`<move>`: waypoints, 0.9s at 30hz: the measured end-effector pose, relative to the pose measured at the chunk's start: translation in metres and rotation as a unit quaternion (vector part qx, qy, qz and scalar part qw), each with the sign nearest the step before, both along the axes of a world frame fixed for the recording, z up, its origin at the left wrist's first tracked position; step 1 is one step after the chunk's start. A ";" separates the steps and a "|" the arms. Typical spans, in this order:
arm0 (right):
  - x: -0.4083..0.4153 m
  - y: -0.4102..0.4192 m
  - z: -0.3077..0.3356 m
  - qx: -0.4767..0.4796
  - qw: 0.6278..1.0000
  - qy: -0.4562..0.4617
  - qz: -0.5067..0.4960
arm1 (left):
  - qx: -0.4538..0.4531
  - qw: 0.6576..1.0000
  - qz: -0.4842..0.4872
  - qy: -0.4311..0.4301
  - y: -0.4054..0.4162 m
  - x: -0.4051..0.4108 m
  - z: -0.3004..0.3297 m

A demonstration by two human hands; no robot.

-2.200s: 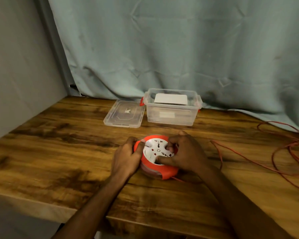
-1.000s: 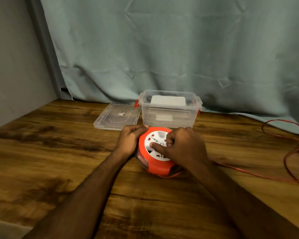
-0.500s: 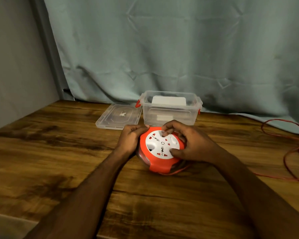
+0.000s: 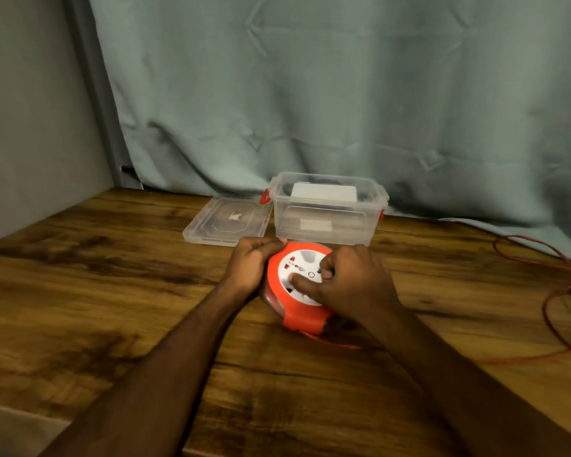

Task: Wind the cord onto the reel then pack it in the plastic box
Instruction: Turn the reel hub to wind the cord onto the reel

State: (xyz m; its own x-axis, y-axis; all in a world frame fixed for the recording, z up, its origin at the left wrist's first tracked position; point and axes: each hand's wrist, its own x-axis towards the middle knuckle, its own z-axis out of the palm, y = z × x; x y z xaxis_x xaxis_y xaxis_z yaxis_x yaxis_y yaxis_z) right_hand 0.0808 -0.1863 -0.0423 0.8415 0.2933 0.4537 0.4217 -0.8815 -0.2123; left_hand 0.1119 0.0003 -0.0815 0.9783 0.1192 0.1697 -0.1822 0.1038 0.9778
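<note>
Two hands hold the orange reel (image 4: 289, 310) at frame centre on the table (image 4: 112, 291): left hand (image 4: 249, 263) grips its rim, right hand (image 4: 353, 282) curls onto its white face. Red cord (image 4: 561, 291) loops lower right; clear plastic box (image 4: 327, 214) stands behind.

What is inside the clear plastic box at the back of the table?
Through the walls of the plastic box a white flat object shows near its far side. What it is cannot be told. The box is open; its lid lies beside it.
</note>
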 end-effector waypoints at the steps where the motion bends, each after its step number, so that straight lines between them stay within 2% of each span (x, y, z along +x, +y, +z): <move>1: 0.000 0.000 0.000 -0.002 1.000 -0.004 0.005 | -0.001 1.000 0.002 0.000 0.000 0.000 0.000; 4: 0.001 -0.010 0.002 0.044 0.996 -0.017 0.078 | 0.004 1.000 0.004 0.000 0.000 -0.001 0.001; 7: 0.007 -0.026 0.007 0.047 0.984 0.055 0.163 | 0.011 1.000 0.002 0.002 0.000 -0.003 0.003; 10: 0.012 -0.033 0.012 0.014 0.975 0.124 0.185 | 0.011 1.000 0.002 0.002 0.000 -0.004 0.003; 16: 0.014 -0.037 0.018 0.057 0.966 0.164 0.190 | 0.018 1.000 -0.005 -0.001 -0.002 -0.005 0.005; 22: 0.007 -0.033 0.017 0.051 0.985 0.109 0.126 | 0.005 1.000 0.002 -0.001 -0.003 -0.004 0.004; 27: 0.000 -0.015 0.006 0.015 0.997 0.010 0.072 | 0.006 1.000 0.003 -0.008 -0.002 -0.002 0.001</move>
